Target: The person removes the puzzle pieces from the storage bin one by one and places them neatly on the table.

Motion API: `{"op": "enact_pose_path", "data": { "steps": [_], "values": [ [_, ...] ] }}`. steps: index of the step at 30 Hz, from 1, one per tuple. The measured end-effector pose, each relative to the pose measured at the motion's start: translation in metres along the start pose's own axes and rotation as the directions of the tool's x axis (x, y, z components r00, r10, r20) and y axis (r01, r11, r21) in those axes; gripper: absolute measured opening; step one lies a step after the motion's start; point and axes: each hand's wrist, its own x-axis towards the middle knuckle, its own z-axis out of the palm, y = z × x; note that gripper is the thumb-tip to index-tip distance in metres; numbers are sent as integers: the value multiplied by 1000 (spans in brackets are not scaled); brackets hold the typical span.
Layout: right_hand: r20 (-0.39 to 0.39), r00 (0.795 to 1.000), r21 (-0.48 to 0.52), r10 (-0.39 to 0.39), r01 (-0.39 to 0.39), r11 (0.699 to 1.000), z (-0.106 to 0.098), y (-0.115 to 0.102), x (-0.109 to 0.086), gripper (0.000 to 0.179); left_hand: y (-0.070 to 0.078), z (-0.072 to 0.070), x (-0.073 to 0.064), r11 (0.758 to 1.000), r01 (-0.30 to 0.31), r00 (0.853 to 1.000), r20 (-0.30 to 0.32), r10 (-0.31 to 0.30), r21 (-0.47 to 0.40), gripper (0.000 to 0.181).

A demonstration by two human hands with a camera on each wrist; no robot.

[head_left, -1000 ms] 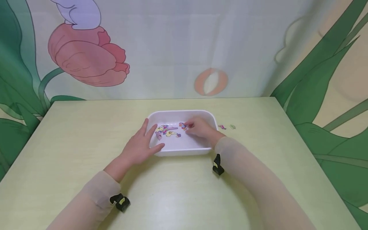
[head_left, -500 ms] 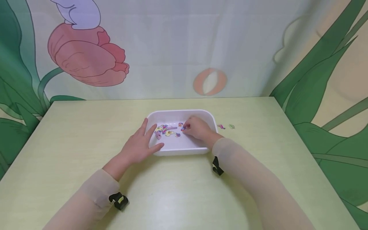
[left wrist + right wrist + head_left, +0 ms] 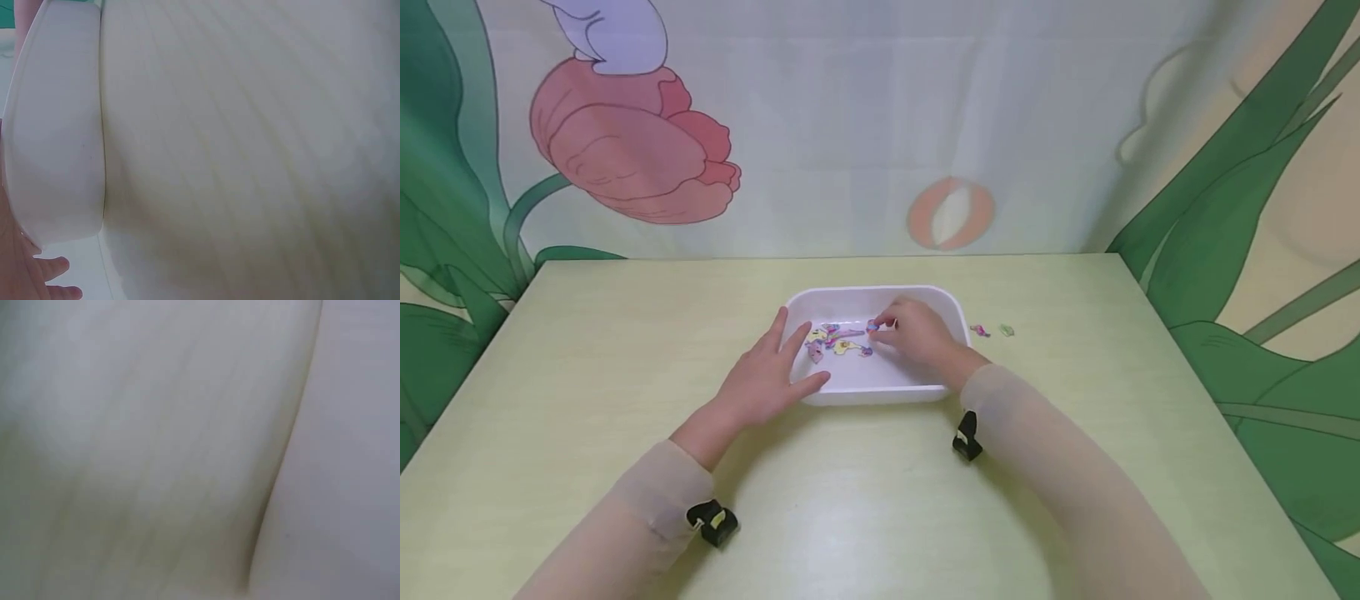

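A white plastic tray (image 3: 880, 397) stands on the table, with several small colourful cutouts (image 3: 848, 347) lying in its left half. My left hand (image 3: 760, 379) rests at the tray's left end, fingers spread and thumb over the front rim; in the left wrist view part of that hand (image 3: 19, 269) shows beside the tray's wall (image 3: 56, 131). Inside the tray, my right hand (image 3: 917, 333) pinches a small blue and orange cutout (image 3: 872, 326) between thumb and forefinger. The right wrist view has only tabletop and the tray's wall (image 3: 344, 456), without the hand.
Right of the tray, a pink cutout (image 3: 980, 331) and a pale green one (image 3: 1007, 330) lie on the light wooden table (image 3: 625, 350). A printed curtain (image 3: 820, 125) with leaves and a red flower hangs behind the table's back edge.
My right hand has shifted slightly left and back inside the tray, bringing the small cutout beside the others. The left hand has stayed at the tray's end.
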Motion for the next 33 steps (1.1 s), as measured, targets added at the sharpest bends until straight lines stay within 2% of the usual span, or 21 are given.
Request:
{"op": "enact_pose_path", "data": {
  "steps": [4,10,17,20,33],
  "values": [
    [-24,999,9,-35,35,999,-5,-1,-4,22,1,0,0,1000,-3,1000,-13,3,6,84],
    [-25,999,-1,-41,41,999,-14,-1,-12,24,5,0,-2,1000,0,1000,-4,0,9,84],
    [-26,997,-56,-72,70,996,-31,8,-27,25,5,-1,-2,1000,-4,1000,-6,4,13,83],
    [-50,996,-68,-69,65,996,-39,13,-33,23,5,-1,-2,1000,-5,1000,-9,5,16,83],
    [-116,992,-13,-43,42,999,-62,38,-56,20,5,-3,-1,1000,5,1000,-2,-5,14,84]
  ]
}}
